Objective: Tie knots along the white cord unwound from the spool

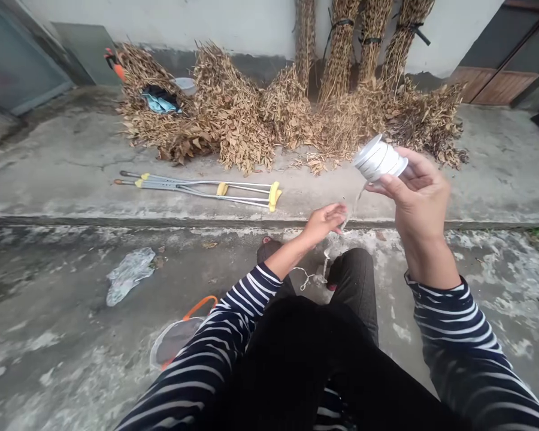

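My right hand point(420, 191) is raised at the right, its fingers wrapped round a white spool point(379, 160) wound with pale cord. From the spool a thin strand of cord point(357, 200) runs down to my left hand point(327, 220). The left fingers are bent together around this strand, lower than the spool. More loose cord point(312, 276) hangs and curls below, between my knees.
A pair of crutches point(202, 188) with yellow pads lies on the concrete step. Dried plant bundles point(242, 114) lean along the wall. A crumpled plastic bag point(130, 275) and an orange-handled mesh container point(175, 341) are on the ground at my left.
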### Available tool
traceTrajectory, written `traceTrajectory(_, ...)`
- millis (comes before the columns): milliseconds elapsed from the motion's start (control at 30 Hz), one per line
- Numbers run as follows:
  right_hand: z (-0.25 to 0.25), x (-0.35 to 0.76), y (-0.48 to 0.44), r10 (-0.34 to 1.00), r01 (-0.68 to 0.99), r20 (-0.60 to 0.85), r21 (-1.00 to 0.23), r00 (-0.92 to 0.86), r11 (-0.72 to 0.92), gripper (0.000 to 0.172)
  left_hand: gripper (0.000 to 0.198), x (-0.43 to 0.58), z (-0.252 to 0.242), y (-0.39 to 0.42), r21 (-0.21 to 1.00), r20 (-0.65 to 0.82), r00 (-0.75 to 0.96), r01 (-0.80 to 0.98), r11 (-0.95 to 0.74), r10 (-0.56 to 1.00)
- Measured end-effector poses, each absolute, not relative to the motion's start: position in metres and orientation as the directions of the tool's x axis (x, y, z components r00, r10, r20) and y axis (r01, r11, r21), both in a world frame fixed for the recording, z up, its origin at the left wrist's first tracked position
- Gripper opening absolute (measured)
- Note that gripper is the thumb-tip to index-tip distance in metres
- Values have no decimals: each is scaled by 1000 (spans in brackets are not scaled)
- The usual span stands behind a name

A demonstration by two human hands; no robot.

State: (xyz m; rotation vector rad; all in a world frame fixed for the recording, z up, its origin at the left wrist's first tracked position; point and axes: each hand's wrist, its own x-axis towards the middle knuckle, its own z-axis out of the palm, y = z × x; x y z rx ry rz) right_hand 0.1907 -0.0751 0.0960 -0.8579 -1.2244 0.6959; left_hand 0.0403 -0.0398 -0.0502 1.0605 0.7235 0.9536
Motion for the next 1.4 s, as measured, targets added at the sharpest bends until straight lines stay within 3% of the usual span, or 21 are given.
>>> traceTrajectory(133, 82, 200, -62, 830, 118, 535, -844, 156, 522, 52, 54, 45, -37, -80, 863, -79, 654, -333, 381, 752)
traceTrajectory(267, 69, 219, -51, 782, 218, 587, -808, 212, 547, 55, 53, 20, -52, -100, 868, -176, 675, -236, 436, 716)
traceTrajectory(367, 61, 231, -49, 770, 204, 573, -819, 279, 536, 54, 47, -23, -67, -92, 892, -272, 569, -154, 425, 776)
traceTrajectory(500, 54, 234, -56, 830, 75, 471, -879, 298, 471, 50, 44, -79, -81, -64, 924, -281, 419, -124, 361, 864)
traceTrajectory(633, 55, 230, -60, 871, 1, 417, -902, 258, 432, 49, 27, -81, -94, -38, 928, -351, 220, 212, 307, 910)
traceTrajectory(700, 57, 225, -61, 887, -13, 401, -910, 228, 415, 50, 18, -59, -94, -32, 920, -275, 91, 313, 235, 957)
traceTrajectory(767, 58, 219, -62, 909, -27, 369, -924, 192, 381, 50, 31, -30, -86, -32, 965, -158, 92, 227, 134, 983)
traceTrajectory(867, 57, 208, -63, 936, -55, 315, -943, 158, 327, 51, 45, 14, -59, -34, 997, 0, 209, -78, 17, 978)
traceTrajectory(967, 52, 197, -64, 949, -93, 274, -953, 155, 290, 55, 47, 44, -30, -36, 954, 133, 228, -295, -62, 965)
traceTrajectory(1033, 48, 192, -64, 955, -107, 257, -956, 149, 274, 57, 41, 54, -19, -37, 923, 148, 224, -381, -54, 963)
traceTrajectory(1200, 43, 189, -65, 960, -152, 227, -956, 165, 253, 52, 35, 50, -13, -41, 877, 136, 231, -480, -9, 963)
traceTrajectory(1400, 42, 191, -65, 974, -165, 201, -962, 105, 217, 48, 32, 38, -8, -44, 921, 98, 298, -388, 27, 950)
